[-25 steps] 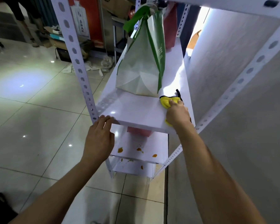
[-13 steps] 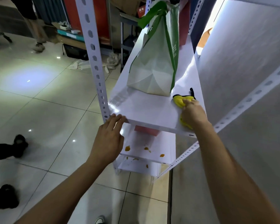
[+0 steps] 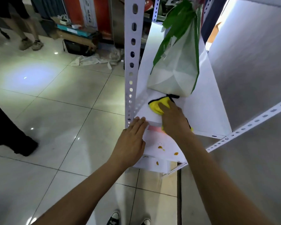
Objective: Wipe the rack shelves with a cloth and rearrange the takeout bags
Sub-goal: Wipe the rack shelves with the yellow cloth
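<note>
The right hand (image 3: 172, 117) presses flat on the cloth (image 3: 157, 105) on the shelf (image 3: 206, 111), left hand (image 3: 133, 137) spread, bracing its edge — the bag (image 3: 175, 67) stands just beyond, so a long forward stroke could topple it.

A white shelf (image 3: 206, 111) is seen at centre right of the frame. On it a green-and-white takeout bag (image 3: 177, 69) is stood, and just below it a yellow cloth (image 3: 157, 105) is laid. Orange stains (image 3: 160, 147) are carried by the lower shelf (image 3: 154, 147).
</note>
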A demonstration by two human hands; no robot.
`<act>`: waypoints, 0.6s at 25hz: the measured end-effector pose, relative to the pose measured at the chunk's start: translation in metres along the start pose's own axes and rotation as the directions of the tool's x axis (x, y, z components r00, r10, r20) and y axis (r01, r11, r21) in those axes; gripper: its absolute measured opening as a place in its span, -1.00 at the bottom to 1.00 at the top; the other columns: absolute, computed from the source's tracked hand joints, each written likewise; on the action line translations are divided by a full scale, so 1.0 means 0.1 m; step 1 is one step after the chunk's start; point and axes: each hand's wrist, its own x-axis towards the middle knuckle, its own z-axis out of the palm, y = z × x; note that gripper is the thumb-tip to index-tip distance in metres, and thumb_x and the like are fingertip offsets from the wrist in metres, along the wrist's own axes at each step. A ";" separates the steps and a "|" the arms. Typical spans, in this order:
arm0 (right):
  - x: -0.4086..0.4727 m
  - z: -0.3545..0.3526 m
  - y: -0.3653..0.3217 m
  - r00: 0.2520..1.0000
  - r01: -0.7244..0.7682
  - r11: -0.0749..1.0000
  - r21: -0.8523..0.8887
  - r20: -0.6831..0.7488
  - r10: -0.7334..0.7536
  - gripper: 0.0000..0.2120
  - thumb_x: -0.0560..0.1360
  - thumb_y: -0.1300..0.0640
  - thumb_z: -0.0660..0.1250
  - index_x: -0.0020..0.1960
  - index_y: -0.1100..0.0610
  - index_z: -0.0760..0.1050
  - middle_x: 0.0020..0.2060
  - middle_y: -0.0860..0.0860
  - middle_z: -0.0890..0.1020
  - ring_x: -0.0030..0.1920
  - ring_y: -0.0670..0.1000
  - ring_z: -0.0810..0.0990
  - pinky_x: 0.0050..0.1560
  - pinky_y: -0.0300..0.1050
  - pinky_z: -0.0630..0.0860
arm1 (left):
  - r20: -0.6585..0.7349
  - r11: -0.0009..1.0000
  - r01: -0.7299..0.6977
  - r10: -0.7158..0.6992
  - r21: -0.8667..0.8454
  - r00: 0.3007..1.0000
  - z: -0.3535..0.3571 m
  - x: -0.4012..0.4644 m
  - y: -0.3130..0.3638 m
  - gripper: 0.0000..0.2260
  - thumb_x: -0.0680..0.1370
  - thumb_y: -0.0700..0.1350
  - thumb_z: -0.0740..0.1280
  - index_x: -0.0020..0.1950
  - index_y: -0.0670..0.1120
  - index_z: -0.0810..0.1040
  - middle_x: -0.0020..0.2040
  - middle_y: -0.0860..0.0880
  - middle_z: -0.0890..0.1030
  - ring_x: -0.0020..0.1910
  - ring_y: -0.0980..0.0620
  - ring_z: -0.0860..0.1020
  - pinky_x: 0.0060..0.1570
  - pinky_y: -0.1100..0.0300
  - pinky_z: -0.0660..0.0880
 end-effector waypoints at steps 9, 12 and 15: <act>0.11 0.11 -0.38 0.989 0.150 0.989 0.010 0.010 -0.150 -0.47 0.59 0.20 0.22 0.56 0.02 0.30 0.57 0.15 0.22 0.51 0.16 0.29 0.39 -0.01 0.34 | -0.020 0.997 -0.065 0.064 -0.032 0.998 -0.06 0.03 -0.12 -0.62 0.53 -0.31 0.18 0.34 -0.25 0.48 0.51 -0.19 0.36 0.47 -0.18 0.35 0.18 -0.02 0.43; 0.13 0.09 -0.45 0.997 0.070 0.997 0.014 0.023 -0.070 -0.40 0.57 0.19 0.28 0.58 -0.03 0.25 0.60 0.11 0.16 0.52 0.18 0.27 0.42 0.02 0.32 | -0.032 0.997 -0.067 0.066 -0.028 0.997 -0.04 0.03 -0.13 -0.64 0.51 -0.32 0.20 0.29 -0.26 0.51 0.47 -0.21 0.40 0.40 -0.23 0.42 0.11 -0.06 0.48; -0.29 0.25 -0.50 0.998 -0.004 0.991 0.131 -0.055 0.012 -0.38 0.56 0.26 0.28 0.58 -0.05 0.26 0.61 0.09 0.15 0.54 0.19 0.20 0.46 0.08 0.30 | -0.039 0.997 -0.076 0.075 -0.025 0.996 -0.02 0.03 -0.14 -0.65 0.48 -0.35 0.23 0.26 -0.27 0.52 0.41 -0.23 0.46 0.28 -0.26 0.50 0.00 -0.04 0.51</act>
